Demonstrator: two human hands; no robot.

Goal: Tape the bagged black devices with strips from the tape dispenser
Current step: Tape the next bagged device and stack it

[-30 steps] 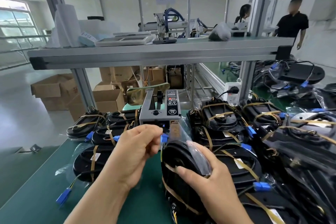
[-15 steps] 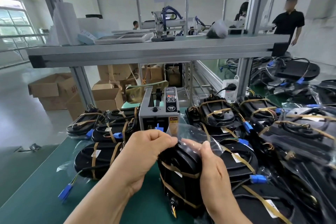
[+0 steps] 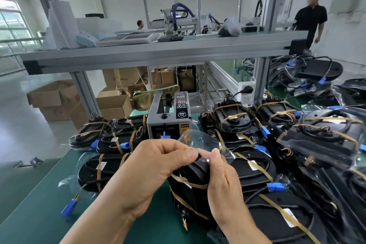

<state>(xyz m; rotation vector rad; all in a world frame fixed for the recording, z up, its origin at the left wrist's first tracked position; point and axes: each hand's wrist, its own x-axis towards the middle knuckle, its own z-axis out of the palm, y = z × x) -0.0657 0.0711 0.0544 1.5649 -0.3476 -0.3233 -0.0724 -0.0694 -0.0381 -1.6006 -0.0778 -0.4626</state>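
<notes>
Two hands, left hand [image 3: 150, 166] and right hand [image 3: 221, 182], pinch the clear plastic bag mouth [image 3: 200, 138] with curled fingers; both partly hide the bagged black oval device [image 3: 190, 182].

"CAUTION" label [image 3: 184, 126] and, seemingly, round "SEMI" badge [image 3: 181, 114] on tape dispenser [image 3: 158, 124]
</notes>
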